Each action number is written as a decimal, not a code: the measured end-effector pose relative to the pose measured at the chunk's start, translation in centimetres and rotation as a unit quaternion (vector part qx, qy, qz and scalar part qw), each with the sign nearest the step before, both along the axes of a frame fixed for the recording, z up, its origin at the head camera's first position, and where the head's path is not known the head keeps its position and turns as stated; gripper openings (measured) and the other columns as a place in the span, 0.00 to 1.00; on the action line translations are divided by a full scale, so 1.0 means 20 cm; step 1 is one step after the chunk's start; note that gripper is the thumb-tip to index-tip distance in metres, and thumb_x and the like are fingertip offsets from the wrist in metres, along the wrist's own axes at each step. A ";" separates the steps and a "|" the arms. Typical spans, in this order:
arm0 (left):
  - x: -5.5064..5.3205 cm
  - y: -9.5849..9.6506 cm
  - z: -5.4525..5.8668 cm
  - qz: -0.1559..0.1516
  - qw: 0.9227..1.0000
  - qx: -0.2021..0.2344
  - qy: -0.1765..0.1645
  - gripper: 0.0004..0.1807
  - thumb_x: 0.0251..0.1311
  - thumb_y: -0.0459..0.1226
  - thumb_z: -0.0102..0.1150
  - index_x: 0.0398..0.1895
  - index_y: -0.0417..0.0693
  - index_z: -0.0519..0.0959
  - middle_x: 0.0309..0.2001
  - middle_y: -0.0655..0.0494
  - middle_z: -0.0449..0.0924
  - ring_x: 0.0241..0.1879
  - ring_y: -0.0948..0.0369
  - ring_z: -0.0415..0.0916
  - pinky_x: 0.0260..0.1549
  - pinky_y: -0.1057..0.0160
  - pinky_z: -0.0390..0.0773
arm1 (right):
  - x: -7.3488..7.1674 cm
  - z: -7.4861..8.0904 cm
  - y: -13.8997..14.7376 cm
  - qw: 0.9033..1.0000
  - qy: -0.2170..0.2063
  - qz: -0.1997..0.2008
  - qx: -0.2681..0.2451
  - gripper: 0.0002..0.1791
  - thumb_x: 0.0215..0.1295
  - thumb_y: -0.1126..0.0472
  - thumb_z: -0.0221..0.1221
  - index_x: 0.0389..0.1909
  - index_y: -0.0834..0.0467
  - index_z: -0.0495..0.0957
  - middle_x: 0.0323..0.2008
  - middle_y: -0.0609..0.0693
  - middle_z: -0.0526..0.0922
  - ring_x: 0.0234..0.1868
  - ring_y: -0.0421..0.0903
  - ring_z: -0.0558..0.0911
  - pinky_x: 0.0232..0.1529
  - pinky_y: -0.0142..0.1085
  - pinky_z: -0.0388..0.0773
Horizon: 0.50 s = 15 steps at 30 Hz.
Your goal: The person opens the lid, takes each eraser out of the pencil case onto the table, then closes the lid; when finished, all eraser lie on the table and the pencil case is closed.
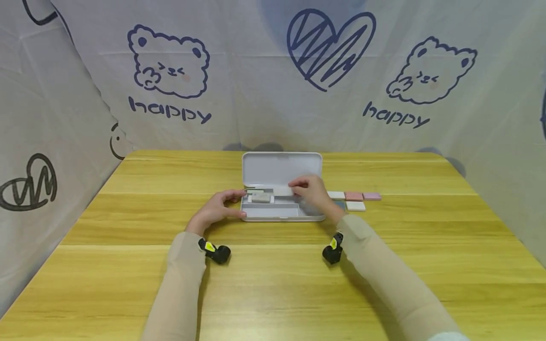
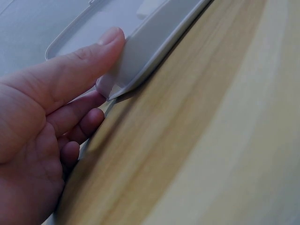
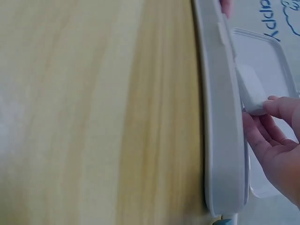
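An open white pencil case (image 1: 281, 219) lies on the table with its lid (image 1: 281, 168) tipped back. My left hand (image 1: 216, 208) grips its left end; in the left wrist view the thumb (image 2: 112, 37) lies over the edge and the other fingers curl beside the end wall. With thumb and fingertips, my right hand (image 1: 313, 192) pinches one end of a white block-shaped eraser (image 3: 253, 91), over the back part of the case. A greyish-white eraser (image 1: 261, 198) sits inside at the left, with a pale green piece (image 1: 255, 192) behind it.
Right of the case lie several small blocks: a white one (image 1: 337, 194), a pink one (image 1: 354, 196), a purple one (image 1: 372, 196), another white one (image 1: 356, 206) and a blue one (image 1: 340, 205), partly hidden by the right hand. A printed cloth hangs behind the wooden table (image 1: 273, 284).
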<state>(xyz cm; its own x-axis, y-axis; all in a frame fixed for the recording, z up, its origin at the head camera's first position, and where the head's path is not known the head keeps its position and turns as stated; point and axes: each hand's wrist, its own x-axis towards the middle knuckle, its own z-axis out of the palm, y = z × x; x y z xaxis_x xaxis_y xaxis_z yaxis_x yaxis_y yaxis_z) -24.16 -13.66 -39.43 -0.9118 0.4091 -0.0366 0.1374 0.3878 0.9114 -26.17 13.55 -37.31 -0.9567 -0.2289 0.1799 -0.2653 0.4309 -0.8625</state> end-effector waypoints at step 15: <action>0.00 0.00 -0.01 0.000 1.000 0.004 0.006 0.34 0.43 0.33 0.68 0.58 0.38 0.68 0.54 0.43 0.68 0.52 0.50 0.62 0.54 0.54 0.60 | 0.03 0.05 0.09 0.991 -0.093 -0.026 -0.093 0.12 0.59 0.73 0.53 0.42 0.77 0.74 0.39 0.66 0.78 0.24 0.39 0.79 0.34 0.35 0.77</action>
